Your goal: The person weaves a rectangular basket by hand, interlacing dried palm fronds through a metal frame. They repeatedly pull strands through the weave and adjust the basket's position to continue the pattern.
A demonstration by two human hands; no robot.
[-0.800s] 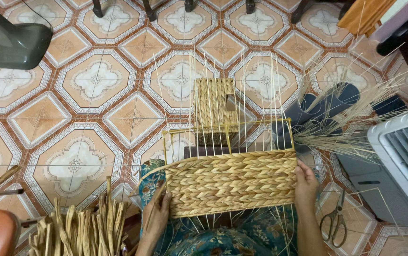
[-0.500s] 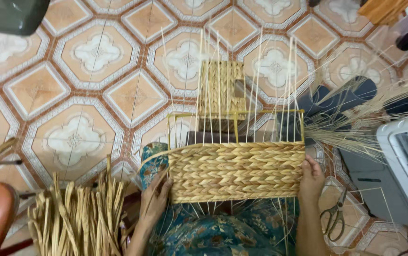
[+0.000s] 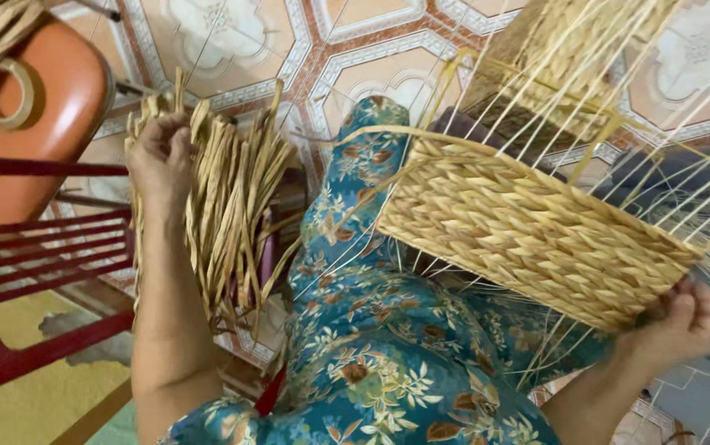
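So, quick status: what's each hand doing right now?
Left hand gripping the bundle of dried straw strands. Right hand holding the woven basket by its lower corner. Basket tilted over the lap, nothing between.

1. The place was a room in a home, used as a small weaving workshop.
2. The floor [image 3: 355,49] had decorated tiles with orange and white patterns, as in a house.
3. A bundle of dried straw strips [image 3: 223,198] stood beside the person, and a half-woven basket [image 3: 528,239] rested on the lap.
4. A red metal chair [image 3: 33,239] with an orange seat stood near.
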